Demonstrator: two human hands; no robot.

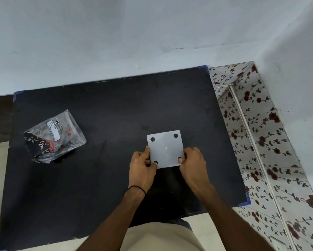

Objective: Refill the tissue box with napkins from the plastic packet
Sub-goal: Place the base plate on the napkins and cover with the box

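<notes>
A white square tissue box (165, 148) lies on the black table mat (106, 109), its flat face up with a black round foot at each corner. My left hand (142, 168) grips its near left corner, thumb by the foot. At the near right corner, my right hand (193, 164) grips it the same way. A clear plastic packet (55, 135) with black, red and white patterned napkins inside lies at the mat's left, apart from both hands.
The mat covers a table set against a pale wall. To the right stands a surface with a floral pattern (260, 142). Pale floor shows at the left and near edge.
</notes>
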